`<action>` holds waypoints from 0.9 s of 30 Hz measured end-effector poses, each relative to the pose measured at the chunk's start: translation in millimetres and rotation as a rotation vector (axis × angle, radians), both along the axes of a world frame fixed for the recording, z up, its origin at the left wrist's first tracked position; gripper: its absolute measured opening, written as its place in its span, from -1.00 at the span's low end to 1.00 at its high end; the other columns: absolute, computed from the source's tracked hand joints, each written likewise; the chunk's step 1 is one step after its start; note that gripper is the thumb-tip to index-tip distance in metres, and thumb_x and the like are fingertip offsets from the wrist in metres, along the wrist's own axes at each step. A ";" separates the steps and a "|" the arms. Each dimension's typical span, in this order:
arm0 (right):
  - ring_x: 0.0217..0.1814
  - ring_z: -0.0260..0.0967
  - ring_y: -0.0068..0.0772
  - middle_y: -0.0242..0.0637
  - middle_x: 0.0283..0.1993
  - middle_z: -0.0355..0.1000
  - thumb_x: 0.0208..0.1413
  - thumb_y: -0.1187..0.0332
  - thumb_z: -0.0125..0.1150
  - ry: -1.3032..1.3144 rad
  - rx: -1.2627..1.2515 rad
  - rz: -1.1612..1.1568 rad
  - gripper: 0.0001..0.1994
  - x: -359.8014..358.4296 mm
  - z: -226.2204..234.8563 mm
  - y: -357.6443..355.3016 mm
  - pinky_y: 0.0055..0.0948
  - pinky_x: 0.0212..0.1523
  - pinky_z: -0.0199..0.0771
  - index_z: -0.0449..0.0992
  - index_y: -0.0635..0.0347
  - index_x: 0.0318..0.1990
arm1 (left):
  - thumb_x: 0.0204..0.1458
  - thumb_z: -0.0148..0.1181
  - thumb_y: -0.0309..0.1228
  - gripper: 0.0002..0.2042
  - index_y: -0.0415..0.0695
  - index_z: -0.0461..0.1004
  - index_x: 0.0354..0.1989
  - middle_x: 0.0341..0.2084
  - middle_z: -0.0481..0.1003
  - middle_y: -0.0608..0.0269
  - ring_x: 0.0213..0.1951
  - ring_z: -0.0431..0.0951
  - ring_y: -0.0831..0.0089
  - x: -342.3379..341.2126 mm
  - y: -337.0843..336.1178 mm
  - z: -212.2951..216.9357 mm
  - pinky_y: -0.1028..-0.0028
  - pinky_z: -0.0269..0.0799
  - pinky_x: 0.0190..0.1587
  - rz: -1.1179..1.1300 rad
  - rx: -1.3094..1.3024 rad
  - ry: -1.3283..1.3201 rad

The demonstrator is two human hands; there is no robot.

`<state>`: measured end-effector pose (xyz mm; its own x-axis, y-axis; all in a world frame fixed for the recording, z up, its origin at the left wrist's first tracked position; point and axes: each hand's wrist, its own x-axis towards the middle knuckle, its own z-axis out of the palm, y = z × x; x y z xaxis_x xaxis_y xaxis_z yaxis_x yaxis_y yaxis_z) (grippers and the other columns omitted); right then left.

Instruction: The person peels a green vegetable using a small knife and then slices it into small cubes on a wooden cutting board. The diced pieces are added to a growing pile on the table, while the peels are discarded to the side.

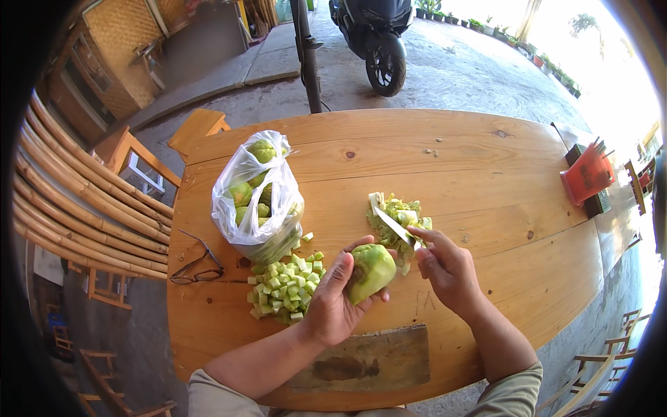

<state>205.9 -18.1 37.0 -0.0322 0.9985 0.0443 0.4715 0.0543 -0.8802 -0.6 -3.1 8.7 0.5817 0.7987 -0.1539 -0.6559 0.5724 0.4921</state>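
My left hand (332, 302) grips a round pale green vegetable (370, 270) above the wooden table (486, 181). My right hand (448, 267) holds a knife (393, 224) whose blade points up and to the left, just past the vegetable. Behind the blade lies a heap of green peelings (397, 212). To the left of my left hand sits a pile of diced green cubes (286, 285). A wooden cutting board (365, 361) lies at the near table edge, between my forearms.
A clear plastic bag (256, 191) holding more green vegetables stands left of centre. Black-framed glasses (198, 267) lie near the left edge. A red holder (587, 175) stands at the far right. A parked scooter (375, 35), a pole and wooden chairs surround the table.
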 end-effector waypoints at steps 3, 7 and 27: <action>-0.61 0.22 -0.54 -0.32 -0.63 0.35 0.27 0.35 0.10 -0.030 -0.081 -0.001 -0.44 1.1 -1.4 3.5 -0.48 -0.47 0.30 0.11 0.08 0.40 | 0.32 -0.19 -0.06 -0.56 0.02 0.20 0.28 0.16 0.33 -0.03 0.12 0.41 0.11 -1.0 1.7 0.0 0.33 0.50 -0.10 0.020 -0.032 0.001; -0.57 0.32 -0.43 -0.28 -0.57 0.40 0.25 0.34 0.12 -0.051 -0.052 -0.025 -0.50 0.3 -1.8 2.7 -0.42 -0.45 0.34 0.21 0.07 0.33 | 0.32 -0.19 -0.06 -0.56 0.02 0.20 0.28 0.16 0.33 -0.04 0.13 0.40 0.11 -2.5 3.7 -3.0 0.34 0.52 -0.09 0.030 -0.037 -0.018; -0.66 0.23 -0.46 -0.36 -0.62 0.31 0.11 0.42 0.26 -0.144 0.187 0.104 -0.47 -1.2 11.3 -7.9 -0.48 -0.56 0.24 0.30 0.09 0.26 | 0.33 -0.18 -0.12 -0.57 -0.06 0.18 0.27 0.12 0.37 -0.02 0.04 0.47 0.29 -3.8 3.6 -0.8 0.33 0.51 -0.07 0.017 -0.049 -0.094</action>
<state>204.7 -26.0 48.3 -0.1541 0.9644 0.2150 0.5749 0.2645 -0.7743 -4.4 0.5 7.9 0.5822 0.8012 -0.1384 -0.7074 0.5830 0.3996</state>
